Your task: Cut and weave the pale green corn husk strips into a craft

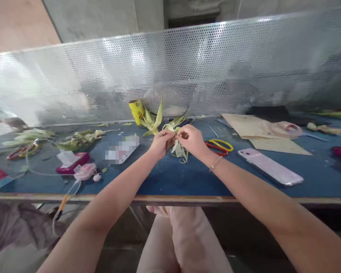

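Over the blue tabletop, my left hand and my right hand meet at the middle and both pinch a small bundle of pale green leaf strips. Loose strip ends hang down below my fingers onto the table. Just behind the bundle lies a spiky green woven leaf piece, and a yellow roll leans against the perforated metal screen. A thin bracelet sits on my right wrist.
Red and yellow rubber bands lie right of my hands, then a pink phone and brown paper. To the left are a flat packet, a red box with white cloth, a pink gadget with cable and leaf scraps.
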{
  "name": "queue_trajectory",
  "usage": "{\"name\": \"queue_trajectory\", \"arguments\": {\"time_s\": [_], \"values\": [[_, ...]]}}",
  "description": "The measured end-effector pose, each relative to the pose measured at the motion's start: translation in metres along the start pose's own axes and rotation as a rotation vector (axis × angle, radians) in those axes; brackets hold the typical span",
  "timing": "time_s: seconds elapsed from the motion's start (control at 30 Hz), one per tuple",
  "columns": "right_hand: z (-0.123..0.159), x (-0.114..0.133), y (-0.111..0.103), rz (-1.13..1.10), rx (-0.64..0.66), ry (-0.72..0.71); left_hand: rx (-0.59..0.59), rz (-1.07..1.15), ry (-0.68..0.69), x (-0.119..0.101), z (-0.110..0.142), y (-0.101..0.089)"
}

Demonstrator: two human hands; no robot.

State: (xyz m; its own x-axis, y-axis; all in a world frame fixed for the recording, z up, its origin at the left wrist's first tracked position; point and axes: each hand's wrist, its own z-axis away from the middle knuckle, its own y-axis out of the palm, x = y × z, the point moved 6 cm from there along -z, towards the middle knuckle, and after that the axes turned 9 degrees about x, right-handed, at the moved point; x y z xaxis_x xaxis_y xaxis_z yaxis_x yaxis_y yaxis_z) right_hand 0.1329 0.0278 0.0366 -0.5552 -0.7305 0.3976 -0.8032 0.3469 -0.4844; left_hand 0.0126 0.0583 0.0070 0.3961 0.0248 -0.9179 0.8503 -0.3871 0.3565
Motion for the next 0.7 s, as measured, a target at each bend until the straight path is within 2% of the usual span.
{"name": "queue_trajectory", "arguments": {"time_s": [0.23, 0.5, 0.7], "values": [[0.004, -0.005, 0.002, -0.126, 0.014, 0.058, -0.002, -0.002, 0.007, -0.003, 0.002, 0.002], [0.004, 0.007, -0.002, -0.048, 0.027, -0.113, 0.011, 0.008, -0.018, -0.004, 0.003, 0.002], [0.003, 0.001, 0.002, -0.073, 0.035, -0.043, -0.001, 0.024, -0.024, -0.003, 0.002, 0.001]]}}
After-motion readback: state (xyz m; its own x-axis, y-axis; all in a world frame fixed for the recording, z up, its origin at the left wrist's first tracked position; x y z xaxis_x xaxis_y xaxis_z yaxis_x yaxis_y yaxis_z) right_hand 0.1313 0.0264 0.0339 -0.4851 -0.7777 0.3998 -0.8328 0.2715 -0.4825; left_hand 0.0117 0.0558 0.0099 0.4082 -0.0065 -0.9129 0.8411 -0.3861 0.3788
